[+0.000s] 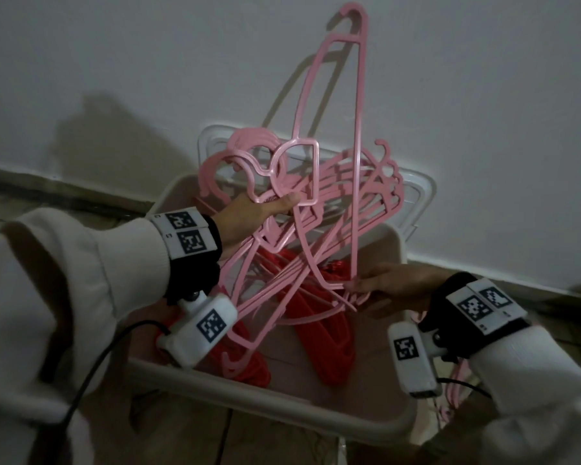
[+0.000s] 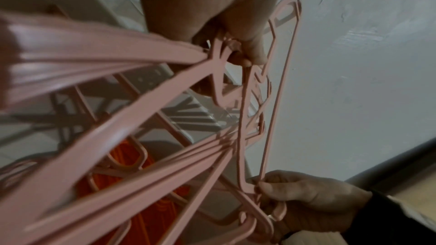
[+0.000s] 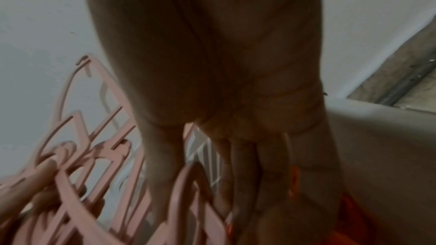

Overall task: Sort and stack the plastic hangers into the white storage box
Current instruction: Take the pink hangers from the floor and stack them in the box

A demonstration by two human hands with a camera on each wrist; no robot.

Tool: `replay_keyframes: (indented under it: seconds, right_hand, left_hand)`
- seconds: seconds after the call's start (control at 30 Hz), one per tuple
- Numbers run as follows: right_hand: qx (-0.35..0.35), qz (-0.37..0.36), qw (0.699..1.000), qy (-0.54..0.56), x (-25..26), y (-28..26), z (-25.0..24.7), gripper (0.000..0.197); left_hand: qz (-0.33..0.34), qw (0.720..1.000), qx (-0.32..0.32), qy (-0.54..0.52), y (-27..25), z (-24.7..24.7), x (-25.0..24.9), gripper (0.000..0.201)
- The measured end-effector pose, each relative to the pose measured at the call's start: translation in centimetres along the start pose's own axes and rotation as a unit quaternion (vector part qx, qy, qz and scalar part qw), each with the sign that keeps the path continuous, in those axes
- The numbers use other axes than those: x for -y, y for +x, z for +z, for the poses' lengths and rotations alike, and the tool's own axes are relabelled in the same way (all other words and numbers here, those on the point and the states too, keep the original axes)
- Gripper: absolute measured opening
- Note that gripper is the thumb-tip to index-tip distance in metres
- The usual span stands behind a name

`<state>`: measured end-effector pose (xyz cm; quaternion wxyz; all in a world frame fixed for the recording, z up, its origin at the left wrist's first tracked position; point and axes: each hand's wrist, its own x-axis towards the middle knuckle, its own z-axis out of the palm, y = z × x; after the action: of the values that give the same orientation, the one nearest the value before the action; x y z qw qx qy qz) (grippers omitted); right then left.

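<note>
Left hand [image 1: 249, 214] and right hand [image 1: 394, 285] clamp a tangled bundle of pink plastic hangers [image 1: 316, 209] above the white storage box [image 1: 269, 402]; the upright hanger at twelve o'clock could snag and spill.

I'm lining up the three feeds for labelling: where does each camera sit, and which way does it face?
Head: worn high, facing forward and down at the white storage box; both sleeves and hands show.
Left wrist: looks along the left hand gripping pink hangers; the right hand shows opposite.
Right wrist: looks along the right hand's palm, blurred.
All share the pink hangers.
</note>
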<state>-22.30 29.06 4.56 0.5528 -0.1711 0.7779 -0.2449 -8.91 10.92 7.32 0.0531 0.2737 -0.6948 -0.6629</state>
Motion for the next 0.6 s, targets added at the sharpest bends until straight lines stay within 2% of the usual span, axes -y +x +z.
replay_keyframes:
  seconds: [0.13, 0.2, 0.3, 0.4, 0.47, 0.5, 0.6]
  right_hand:
    - [0.029, -0.019, 0.999, 0.029, 0.05, 0.02, -0.32, 0.01]
    - [0.039, -0.024, 0.998, 0.038, -0.01, 0.3, -0.34, 0.016]
    - [0.043, -0.025, 0.997, 0.062, -0.12, 0.6, -0.43, 0.018]
    - [0.054, -0.028, 0.993, 0.099, -0.18, 0.62, -0.47, 0.018]
    - [0.055, -0.03, 0.989, 0.134, -0.21, 0.57, -0.48, 0.021]
    - [0.05, -0.024, 0.987, 0.148, -0.2, 0.54, -0.5, 0.022]
    - [0.055, 0.008, 0.989, 0.136, 0.03, 0.06, -0.5, 0.014]
  left_hand:
    - [-0.005, 0.999, 0.026, 0.018, -0.18, -0.25, 0.04, 0.057]
    - [-0.004, 0.999, 0.026, 0.031, -0.02, -0.35, 0.09, 0.052]
    - [-0.005, 0.999, 0.018, 0.043, 0.34, -0.48, 0.22, 0.059]
    - [-0.017, 0.999, 0.025, 0.028, 0.24, -0.35, 0.11, 0.042]
    - [-0.016, 1.0, 0.016, 0.01, 0.48, -0.41, 0.23, 0.039]
    - [-0.013, 1.0, 0.017, 0.005, 0.53, -0.42, 0.24, 0.043]
    - [-0.012, 1.0, 0.004, 0.012, 0.71, -0.57, 0.29, 0.071]
